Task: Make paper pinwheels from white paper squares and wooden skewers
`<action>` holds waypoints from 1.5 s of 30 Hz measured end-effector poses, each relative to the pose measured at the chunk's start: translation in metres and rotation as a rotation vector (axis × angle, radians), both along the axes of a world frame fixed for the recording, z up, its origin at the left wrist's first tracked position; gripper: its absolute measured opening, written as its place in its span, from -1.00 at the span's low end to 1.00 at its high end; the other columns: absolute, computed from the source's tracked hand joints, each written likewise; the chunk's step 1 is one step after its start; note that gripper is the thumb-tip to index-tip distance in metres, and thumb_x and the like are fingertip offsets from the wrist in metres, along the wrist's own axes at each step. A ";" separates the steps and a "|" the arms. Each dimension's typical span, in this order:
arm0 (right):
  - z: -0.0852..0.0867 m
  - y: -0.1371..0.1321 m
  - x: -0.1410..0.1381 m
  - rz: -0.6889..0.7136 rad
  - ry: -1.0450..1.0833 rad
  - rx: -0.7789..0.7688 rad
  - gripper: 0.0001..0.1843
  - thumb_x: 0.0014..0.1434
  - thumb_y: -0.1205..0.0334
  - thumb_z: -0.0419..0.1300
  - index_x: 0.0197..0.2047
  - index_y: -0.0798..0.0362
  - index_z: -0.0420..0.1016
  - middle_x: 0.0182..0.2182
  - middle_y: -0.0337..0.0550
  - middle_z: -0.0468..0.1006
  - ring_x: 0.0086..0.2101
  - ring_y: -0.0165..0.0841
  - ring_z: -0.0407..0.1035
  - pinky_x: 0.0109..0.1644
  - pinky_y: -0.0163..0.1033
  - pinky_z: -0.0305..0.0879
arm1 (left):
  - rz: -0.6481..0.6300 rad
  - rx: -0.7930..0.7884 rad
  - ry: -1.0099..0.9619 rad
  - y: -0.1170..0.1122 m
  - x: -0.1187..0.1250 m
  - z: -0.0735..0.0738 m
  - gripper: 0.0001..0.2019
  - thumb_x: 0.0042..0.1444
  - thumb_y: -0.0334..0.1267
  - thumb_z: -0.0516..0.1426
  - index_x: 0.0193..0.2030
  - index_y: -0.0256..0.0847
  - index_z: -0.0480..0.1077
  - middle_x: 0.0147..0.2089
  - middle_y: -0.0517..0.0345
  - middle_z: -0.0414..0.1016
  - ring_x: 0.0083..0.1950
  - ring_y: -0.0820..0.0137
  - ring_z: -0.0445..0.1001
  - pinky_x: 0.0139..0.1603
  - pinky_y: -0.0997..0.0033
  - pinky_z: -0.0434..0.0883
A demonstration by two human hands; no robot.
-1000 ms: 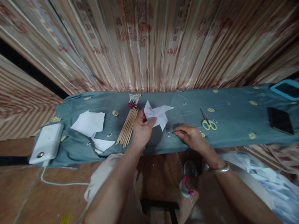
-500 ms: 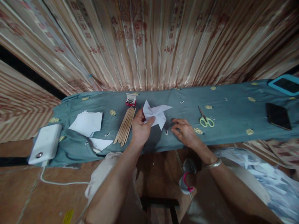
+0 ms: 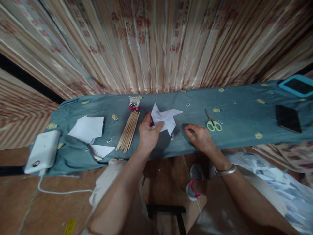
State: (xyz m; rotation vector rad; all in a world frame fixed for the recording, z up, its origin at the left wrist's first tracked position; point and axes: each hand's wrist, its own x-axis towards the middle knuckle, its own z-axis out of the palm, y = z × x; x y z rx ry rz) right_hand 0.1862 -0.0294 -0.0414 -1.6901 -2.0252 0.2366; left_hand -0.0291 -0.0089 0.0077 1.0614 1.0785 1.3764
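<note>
In the middle of the view my left hand grips a white paper pinwheel, its thumb pressed over the folded centre. The pinwheel's points stand out above the cloth. To the right, my right hand is low over the cloth, apart from the pinwheel, with thumb and forefinger drawn together; anything between them is too small to make out. Just left of my left hand lies a bundle of thin wooden sticks. Behind the sticks is an open small red-and-white box of shiny metal pieces. Scissors with light green handles lie beyond my right hand.
A green patterned cloth covers the long narrow table. White paper sheets and a paper scrap lie left, beside a white power bank with a cable. Toward the right are a dark phone and a blue-framed tablet. Curtains hang behind.
My right hand has shifted slightly right, away from the pinwheel, and its fingertips have come closer together. The left hand keeps its hold on the pinwheel. The view has turned slightly right.
</note>
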 end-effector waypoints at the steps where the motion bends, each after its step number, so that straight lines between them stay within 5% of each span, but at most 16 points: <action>1: 0.003 0.000 -0.002 -0.026 -0.005 -0.010 -0.80 0.19 0.27 0.07 -0.25 0.00 0.53 -0.30 -0.06 0.63 -0.25 -0.19 0.51 -0.10 -0.14 0.38 | -0.001 0.000 0.000 0.000 0.001 0.001 -0.67 -0.19 -0.34 0.24 -0.19 -0.20 0.43 -0.30 0.17 0.55 -0.30 0.38 0.50 -0.22 0.41 0.41; 6: 0.007 0.002 -0.006 -0.058 -0.046 -0.075 -0.78 0.21 0.21 0.08 -0.23 -0.04 0.58 -0.33 -0.11 0.66 -0.30 -0.21 0.54 -0.22 -0.21 0.38 | -0.007 0.015 0.001 -0.001 0.008 0.002 -0.69 -0.19 -0.35 0.24 -0.21 -0.23 0.42 -0.30 0.17 0.56 -0.30 0.38 0.50 -0.22 0.42 0.42; 13: 0.003 0.004 0.001 0.127 -0.015 -0.124 -0.70 0.15 0.42 0.10 -0.14 -0.01 0.59 -0.15 -0.12 0.64 -0.11 -0.23 0.49 0.03 -0.15 0.36 | -0.023 0.010 0.003 -0.001 0.009 0.002 -0.67 -0.18 -0.37 0.24 -0.18 -0.24 0.42 -0.29 0.15 0.57 -0.29 0.39 0.51 -0.21 0.42 0.43; 29: 0.019 -0.006 -0.009 0.154 -0.204 -0.219 -0.85 0.21 0.32 0.13 -0.27 0.05 0.56 -0.31 -0.07 0.62 -0.26 -0.23 0.46 -0.17 -0.23 0.27 | -0.050 -0.022 -0.067 -0.002 0.009 0.000 -0.64 -0.20 -0.36 0.25 -0.17 -0.23 0.41 -0.30 0.18 0.56 -0.31 0.43 0.49 -0.23 0.46 0.41; 45: 0.013 -0.019 -0.014 0.233 -0.365 -0.033 -0.74 0.25 0.44 -0.05 -0.36 0.08 0.41 -0.44 -0.05 0.53 -0.35 -0.22 0.34 -0.15 -0.17 0.18 | -0.046 -0.014 -0.133 -0.002 0.013 -0.002 -0.65 -0.23 -0.34 0.31 -0.21 -0.24 0.46 -0.24 0.13 0.59 -0.24 0.39 0.52 -0.15 0.41 0.43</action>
